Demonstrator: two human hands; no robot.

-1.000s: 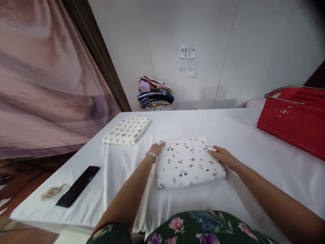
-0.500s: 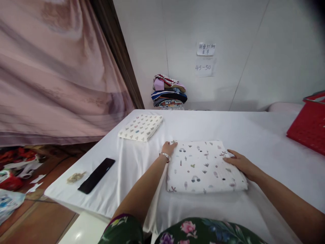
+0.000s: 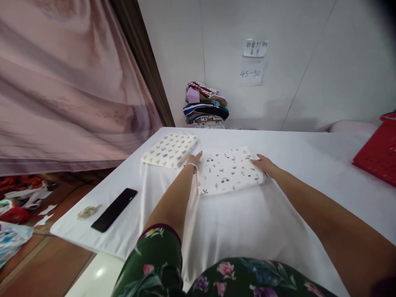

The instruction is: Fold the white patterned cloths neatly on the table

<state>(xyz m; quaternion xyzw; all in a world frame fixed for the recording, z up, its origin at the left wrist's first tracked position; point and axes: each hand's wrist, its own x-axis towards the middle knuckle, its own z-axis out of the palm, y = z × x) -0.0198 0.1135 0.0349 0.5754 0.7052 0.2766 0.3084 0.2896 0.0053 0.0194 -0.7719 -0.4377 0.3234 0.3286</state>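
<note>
A folded white printed cloth (image 3: 230,173), with small rainbows, plants and cactus shapes, lies flat in front of me on the table. My left hand (image 3: 194,159), with a silver bracelet at the wrist, grips its left edge near the far corner, thumb on top. On the opposite side my right hand (image 3: 265,164) holds the right edge, thumb up and the other fingers partly hidden by the cloth. Just left of my left hand rests a second folded cloth (image 3: 169,149), cream with small grey cloud-like prints.
The table is covered with a white sheet (image 3: 241,231). A black phone (image 3: 114,209) and a small beige bundle (image 3: 88,211) lie at the left. A red basket (image 3: 377,150) stands at the right. Stacked fabrics (image 3: 206,103) rise behind the far edge; a pink curtain (image 3: 68,90) hangs left.
Both hands have slid the folded printed cloth away from me and slightly left, closer to the cream cloth. My arms are stretched further out.
</note>
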